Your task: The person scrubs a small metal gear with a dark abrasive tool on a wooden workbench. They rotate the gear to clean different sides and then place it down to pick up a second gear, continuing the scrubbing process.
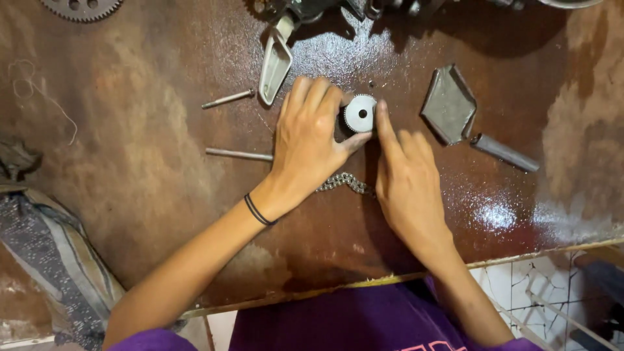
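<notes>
A small round metal gear (359, 113) with a centre hole lies on the oily brown workbench (149, 149). My left hand (309, 136) grips it from the left, fingers over its top edge and thumb under it. My right hand (403, 175) rests beside it, index finger pressed against the gear's right side. A short length of metal chain (344, 182) lies on the bench between my two wrists, partly hidden under them. A black band circles my left wrist.
A thin metal rod (238, 154) and a bolt (227, 99) lie left of my hands. A grey lever-shaped part (273, 65) sits above, a flat metal scoop with handle (455, 110) to the right. A large toothed wheel (81, 8) is at top left. A striped cloth (58, 260) hangs at left.
</notes>
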